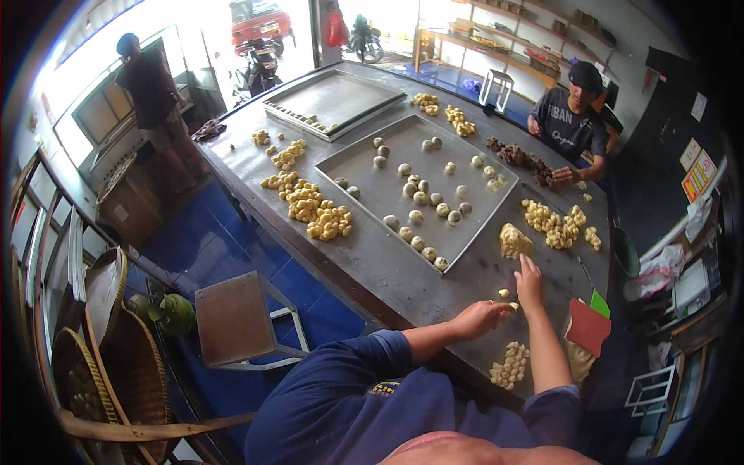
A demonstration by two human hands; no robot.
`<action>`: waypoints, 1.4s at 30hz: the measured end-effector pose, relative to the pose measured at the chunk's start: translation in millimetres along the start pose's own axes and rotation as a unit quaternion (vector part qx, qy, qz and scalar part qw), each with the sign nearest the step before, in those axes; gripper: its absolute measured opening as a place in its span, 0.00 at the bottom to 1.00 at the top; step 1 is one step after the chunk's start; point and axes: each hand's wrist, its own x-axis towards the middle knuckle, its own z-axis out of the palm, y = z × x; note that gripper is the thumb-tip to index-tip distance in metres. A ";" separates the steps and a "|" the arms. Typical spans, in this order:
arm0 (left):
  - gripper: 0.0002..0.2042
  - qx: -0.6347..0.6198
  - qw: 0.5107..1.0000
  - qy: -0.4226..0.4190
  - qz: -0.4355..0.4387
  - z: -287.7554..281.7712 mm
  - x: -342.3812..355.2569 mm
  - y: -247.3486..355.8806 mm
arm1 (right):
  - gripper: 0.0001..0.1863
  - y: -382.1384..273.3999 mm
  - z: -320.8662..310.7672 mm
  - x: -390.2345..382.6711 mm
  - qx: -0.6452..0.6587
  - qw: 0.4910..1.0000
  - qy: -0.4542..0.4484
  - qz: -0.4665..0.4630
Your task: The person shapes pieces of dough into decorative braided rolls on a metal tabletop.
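Note:
My left hand is closed in a pinch on a small pale dough piece. A small dough ball lies just beyond it. My right hand has its fingers stretched out at the lower edge of a yellow dough mound; whether they touch it is unclear. Small cut pieces lie near my forearms. A red scraper and a green one lie to the right. A metal tray holding pale balls sits beyond my hands.
Yellow dough piles line the metal table; a second tray stands behind. A co-worker handles dark pieces at right. Another person stands at left. A stool and baskets are beside the table.

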 end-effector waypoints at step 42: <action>0.12 0.261 0.940 0.142 0.168 3.7 11.8 -33.6 | 0.07 19.6 3.7 -9.8 0.068 0.997 -0.009 0.022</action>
